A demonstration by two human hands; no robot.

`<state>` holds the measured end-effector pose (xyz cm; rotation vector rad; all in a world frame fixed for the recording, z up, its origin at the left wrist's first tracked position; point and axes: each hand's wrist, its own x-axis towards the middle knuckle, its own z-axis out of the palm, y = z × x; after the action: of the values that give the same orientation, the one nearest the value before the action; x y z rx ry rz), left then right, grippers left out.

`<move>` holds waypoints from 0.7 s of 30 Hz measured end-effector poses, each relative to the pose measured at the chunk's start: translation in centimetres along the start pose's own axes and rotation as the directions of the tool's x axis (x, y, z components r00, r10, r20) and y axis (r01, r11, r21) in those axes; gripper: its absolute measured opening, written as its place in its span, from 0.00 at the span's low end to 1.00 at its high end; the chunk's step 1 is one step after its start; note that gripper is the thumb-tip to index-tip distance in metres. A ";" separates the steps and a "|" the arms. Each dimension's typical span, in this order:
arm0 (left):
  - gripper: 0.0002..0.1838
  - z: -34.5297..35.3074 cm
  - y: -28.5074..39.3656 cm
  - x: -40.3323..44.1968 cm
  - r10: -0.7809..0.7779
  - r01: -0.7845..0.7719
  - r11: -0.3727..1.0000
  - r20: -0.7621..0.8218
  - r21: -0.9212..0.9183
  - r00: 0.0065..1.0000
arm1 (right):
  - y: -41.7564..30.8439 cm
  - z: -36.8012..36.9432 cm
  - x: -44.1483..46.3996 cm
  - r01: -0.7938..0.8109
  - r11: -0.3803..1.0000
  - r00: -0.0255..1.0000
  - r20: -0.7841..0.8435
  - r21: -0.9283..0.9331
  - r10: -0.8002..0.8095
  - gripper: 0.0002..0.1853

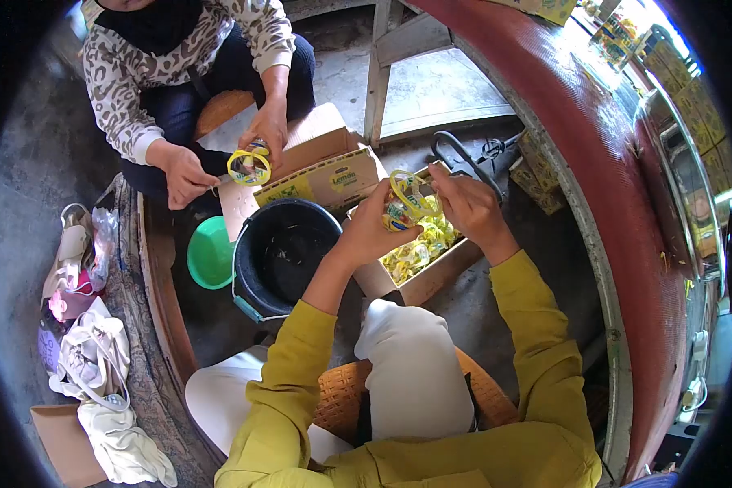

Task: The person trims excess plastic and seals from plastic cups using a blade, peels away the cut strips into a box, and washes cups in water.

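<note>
My left hand (367,225) is wrapped round a clear plastic tub (405,213) with a yellow rim and a colourful printed label. The tub is tilted, its round rim facing up toward me. At the rim's right side, the fingers of my right hand (469,205) are pinched together; what lies between them is too small to make out. Just below both hands is an open cardboard box (441,281) filled with yellow-wrapped packets (415,259). Across from me, a co-worker's hands hold a similar yellow-rimmed tub (249,167).
A black bucket (256,272) stands left of my forearm, beside a green bowl (209,254). Behind it sits an open carton (333,180) printed "Lemon". Bags (98,350) lie at far left. A red-covered curved edge (577,154) runs along the right.
</note>
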<state>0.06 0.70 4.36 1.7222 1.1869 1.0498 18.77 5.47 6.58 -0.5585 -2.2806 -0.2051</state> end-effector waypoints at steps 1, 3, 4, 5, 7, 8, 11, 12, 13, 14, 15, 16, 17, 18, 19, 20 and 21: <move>0.34 0.0 -0.3 0.0 -0.003 0.002 0.999 0.004 0.045 1.000 | 0.1 0.1 -0.2 -0.001 1.000 1.000 0.006 0.004 0.001 0.26; 0.34 0.2 -0.7 -0.1 -0.005 0.007 0.998 0.029 -0.056 1.000 | 0.1 0.1 -0.5 0.003 1.000 1.000 0.015 0.002 -0.003 0.26; 0.34 0.2 -0.9 0.0 -0.004 0.008 0.994 0.040 -0.106 0.999 | 0.0 0.0 -0.6 0.008 1.000 1.000 0.017 -0.005 -0.008 0.26; 0.34 0.3 -1.0 0.0 -0.004 0.008 0.992 0.039 -0.125 0.999 | 0.0 -0.1 -0.6 0.013 1.000 1.000 0.020 -0.013 -0.013 0.26; 0.34 0.5 -1.2 -0.1 -0.005 0.011 0.987 0.038 -0.163 0.999 | 0.0 -0.1 -0.7 0.009 1.000 1.000 0.002 -0.002 -0.009 0.27; 0.34 0.5 -1.3 -0.1 0.005 0.006 0.984 0.058 -0.176 0.998 | 0.1 -0.1 -0.8 0.008 1.000 1.000 -0.006 0.003 -0.008 0.27; 0.33 0.7 -1.7 0.1 0.019 0.009 0.970 0.112 -0.242 0.993 | 0.3 0.2 -1.4 0.004 1.000 1.000 -0.003 0.007 -0.004 0.28; 0.33 0.8 -1.9 0.1 0.014 0.022 0.959 0.125 -0.281 0.992 | 0.3 0.2 -1.4 0.009 1.000 1.000 -0.008 0.020 -0.009 0.28; 0.33 0.8 -2.1 0.1 0.011 0.035 0.947 0.139 -0.319 0.990 | 0.3 0.2 -1.3 0.014 0.999 1.000 -0.013 0.032 -0.013 0.28; 0.33 0.8 -2.2 0.1 0.014 0.031 0.951 0.142 -0.309 0.990 | 0.3 0.2 -1.3 0.019 0.999 1.000 -0.019 0.044 -0.018 0.28; 0.32 0.7 -2.1 0.0 0.015 0.029 0.954 0.145 -0.299 0.989 | 0.3 0.2 -1.3 0.011 0.998 1.000 -0.010 0.055 -0.010 0.28; 0.32 0.5 -1.9 0.0 0.018 0.026 0.957 0.148 -0.289 0.989 | 0.2 0.3 -1.4 0.002 0.998 1.000 -0.002 0.065 -0.002 0.28; 0.32 0.4 -1.7 -0.1 -0.033 0.086 0.951 0.176 -0.298 0.984 | 0.2 0.3 -1.5 -0.005 0.997 1.000 0.008 0.074 0.004 0.29; 0.32 0.1 -1.2 -0.1 -0.085 0.146 0.941 0.205 -0.306 0.975 | 0.2 0.4 -1.5 -0.007 0.997 1.000 -0.005 0.074 0.007 0.28; 0.32 -0.1 -0.8 -0.1 -0.135 0.206 0.928 0.235 -0.311 0.963 | 0.1 0.5 -1.5 -0.009 0.997 1.000 -0.018 0.072 0.010 0.28; 0.32 -0.3 -0.5 -0.1 -0.174 0.251 0.916 0.255 -0.312 0.951 | 0.1 0.6 -1.5 -0.009 0.997 0.999 -0.032 0.071 0.012 0.28; 0.32 -0.5 -0.2 -0.1 -0.214 0.298 0.902 0.276 -0.312 0.937 | 0.0 0.6 -1.6 -0.027 0.996 0.999 -0.021 0.083 0.029 0.30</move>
<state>-0.50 0.70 4.38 1.3261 0.9755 0.8106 19.32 5.15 5.01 -0.5421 -2.2475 -0.1020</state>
